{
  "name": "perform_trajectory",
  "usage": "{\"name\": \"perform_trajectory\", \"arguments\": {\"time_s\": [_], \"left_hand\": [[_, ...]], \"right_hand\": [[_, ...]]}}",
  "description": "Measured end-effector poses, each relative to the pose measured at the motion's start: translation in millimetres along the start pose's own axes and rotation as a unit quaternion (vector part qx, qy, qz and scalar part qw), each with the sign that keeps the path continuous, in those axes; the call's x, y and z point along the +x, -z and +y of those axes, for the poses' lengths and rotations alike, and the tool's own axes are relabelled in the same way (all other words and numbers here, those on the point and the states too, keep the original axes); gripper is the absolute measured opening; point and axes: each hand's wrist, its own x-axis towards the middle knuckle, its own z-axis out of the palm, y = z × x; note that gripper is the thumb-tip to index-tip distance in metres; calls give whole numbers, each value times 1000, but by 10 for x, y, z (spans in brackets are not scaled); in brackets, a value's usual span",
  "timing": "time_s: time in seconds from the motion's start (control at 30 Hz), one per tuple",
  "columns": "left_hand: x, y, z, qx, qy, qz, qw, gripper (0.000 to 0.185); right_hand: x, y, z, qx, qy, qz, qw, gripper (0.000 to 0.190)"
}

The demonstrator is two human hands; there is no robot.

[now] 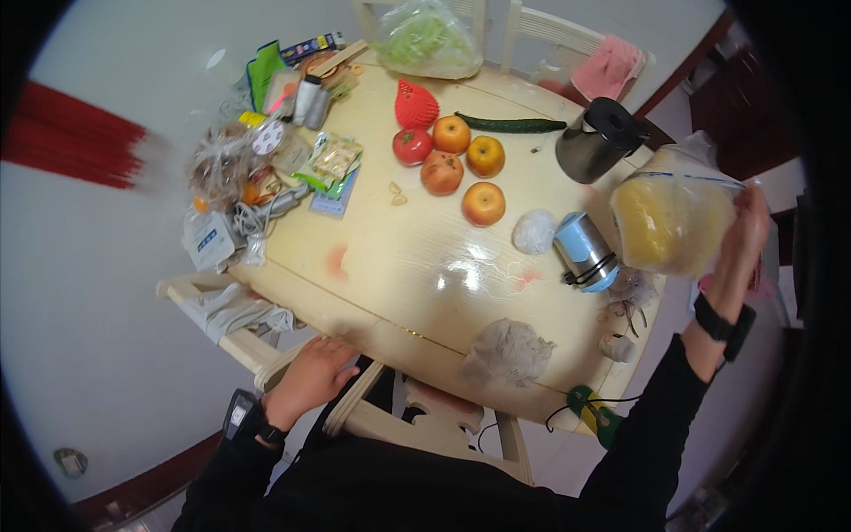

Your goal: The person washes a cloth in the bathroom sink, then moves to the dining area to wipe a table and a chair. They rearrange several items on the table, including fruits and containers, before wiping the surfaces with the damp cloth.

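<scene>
My right hand (pixel 748 223) grips the right side of a clear plastic bag (pixel 673 209) with something yellow inside, at the table's right edge beside a dark kettle (pixel 592 143). Some of its fingers are hidden behind the bag. My left hand (pixel 318 374) rests at the near table edge, fingers apart and holding nothing. Left of the bag lies a steel and light-blue appliance (pixel 585 249) with a black cord, next to a small white plastic bag (pixel 534 231). Several apples or similar round fruits (pixel 484 203), a tomato (pixel 412 146) and a cucumber (pixel 508 125) lie farther back.
A crumpled grey cloth or bag (pixel 510 352) lies near the front edge. Bagged leafy greens (pixel 431 40) stand at the back. Packets (pixel 336 159), bottles and bags crowd the left side. Chairs (pixel 379 412) adjoin the table. A small white jar (pixel 618 348) lies at the right.
</scene>
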Motion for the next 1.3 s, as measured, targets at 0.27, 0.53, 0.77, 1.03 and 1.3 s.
{"name": "perform_trajectory", "arguments": {"time_s": [0.27, 0.53, 0.77, 1.03, 1.3], "left_hand": [[456, 177, 298, -180, -41, 55, 981, 88], [375, 418, -232, -266, -120, 149, 945, 141], [-299, 714, -1482, -297, 57, 97, 948, 141], [-430, 913, -2897, -111, 93, 67, 987, 134], [-259, 897, -3383, -9, 121, 1, 993, 104]], "right_hand": [[-990, -487, -1789, 38, -2, -345, 938, 29], [-3116, -1976, -2088, 177, -220, -303, 910, 25], [-4810, -3460, -1732, 154, -270, -435, 845, 29], [-6118, -4512, -1138, 35, -241, -480, 843, 27], [-6317, -4597, -768, -64, -94, -608, 786, 23]]}}
